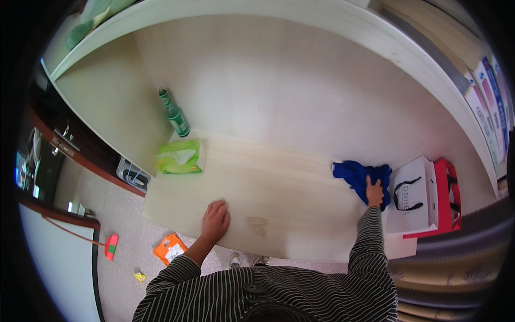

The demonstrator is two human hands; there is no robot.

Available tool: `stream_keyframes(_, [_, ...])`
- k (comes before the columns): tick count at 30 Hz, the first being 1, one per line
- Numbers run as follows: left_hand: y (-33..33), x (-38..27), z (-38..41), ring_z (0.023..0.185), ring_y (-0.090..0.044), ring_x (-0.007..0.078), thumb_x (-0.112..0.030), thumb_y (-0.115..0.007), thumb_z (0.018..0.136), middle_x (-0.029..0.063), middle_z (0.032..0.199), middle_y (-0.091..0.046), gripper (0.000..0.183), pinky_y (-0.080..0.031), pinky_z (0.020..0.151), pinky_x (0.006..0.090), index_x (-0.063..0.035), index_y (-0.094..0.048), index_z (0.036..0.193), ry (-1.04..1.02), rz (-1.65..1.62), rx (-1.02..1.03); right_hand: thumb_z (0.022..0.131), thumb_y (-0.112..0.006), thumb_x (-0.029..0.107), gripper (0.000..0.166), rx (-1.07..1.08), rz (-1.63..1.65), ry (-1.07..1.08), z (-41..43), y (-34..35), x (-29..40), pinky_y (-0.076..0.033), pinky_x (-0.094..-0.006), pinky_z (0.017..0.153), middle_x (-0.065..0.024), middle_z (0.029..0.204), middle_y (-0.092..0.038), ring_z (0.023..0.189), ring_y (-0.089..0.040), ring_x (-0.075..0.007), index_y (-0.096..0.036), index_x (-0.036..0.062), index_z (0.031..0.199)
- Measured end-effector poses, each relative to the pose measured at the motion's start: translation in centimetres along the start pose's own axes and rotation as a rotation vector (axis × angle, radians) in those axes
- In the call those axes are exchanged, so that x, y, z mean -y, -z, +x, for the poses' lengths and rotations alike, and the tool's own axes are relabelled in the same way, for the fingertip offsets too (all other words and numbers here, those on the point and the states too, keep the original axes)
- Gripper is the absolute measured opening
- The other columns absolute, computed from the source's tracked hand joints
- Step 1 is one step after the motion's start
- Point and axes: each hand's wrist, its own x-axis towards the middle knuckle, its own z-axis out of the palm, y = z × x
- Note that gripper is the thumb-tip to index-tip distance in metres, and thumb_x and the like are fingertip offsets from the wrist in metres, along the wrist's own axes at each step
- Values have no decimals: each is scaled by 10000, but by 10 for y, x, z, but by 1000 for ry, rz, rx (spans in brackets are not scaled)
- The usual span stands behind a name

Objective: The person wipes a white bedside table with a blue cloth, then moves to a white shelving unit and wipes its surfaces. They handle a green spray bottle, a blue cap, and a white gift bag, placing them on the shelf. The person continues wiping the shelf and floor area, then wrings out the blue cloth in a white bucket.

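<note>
My right hand (374, 193) presses down on a crumpled blue cloth (349, 173) at the right end of a pale wooden shelf board (265, 181). Its fingers are spread over the cloth, and whether they grip it I cannot tell for sure. My left hand (216, 220) rests palm down near the board's front edge, fingers slightly curled, with nothing visible in it. Between the hands, a brownish smudge (257, 225) marks the board. The cloth lies close beside a white paper bag (414, 197) with dark handles.
A red paper bag (444, 177) stands behind the white one. At the left are a green tissue pack (181, 157) and a green glass bottle (177, 116). An orange plastic packet (169, 247), a yellow wrapper (139, 277) and a broom (111, 246) are on the floor.
</note>
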Motion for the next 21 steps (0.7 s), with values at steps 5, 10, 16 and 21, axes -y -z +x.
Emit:
stream_keyframes(5, [-8,-2,4,1031,-510,353,-59,-571,783,148,1108,-544,166,-445,871,426,-23,-543,943,-31,5,5,812,-457,631,652,-192,39,210,-39,-22,13,-357,-553,918,-77,1322,-466,1165,-462,-373,-446,213,1313])
stream_keyframes(10, [-10,7,-2,1031,-507,355,-51,-563,802,153,1107,-545,126,-442,865,426,-36,-543,925,-50,12,-35,779,-554,551,573,-170,51,509,-131,-45,33,-359,-574,870,-104,1244,-513,1069,-510,-366,-517,186,1219])
stream_keyframes(16, [-13,8,3,1035,-493,360,-50,-550,805,160,1118,-536,134,-431,865,431,-18,-534,934,-107,-14,-24,691,-660,464,454,-159,187,873,-246,-46,-16,-390,-469,760,-87,1026,-591,875,-569,-314,-592,176,1035])
stream_keyframes(21, [-18,20,0,1054,-481,361,-48,-552,802,171,1130,-534,113,-412,881,428,-25,-534,911,-149,-48,-25,644,-690,381,356,35,246,986,-318,-32,-84,-380,-425,715,-52,880,-599,782,-582,-273,-614,181,929])
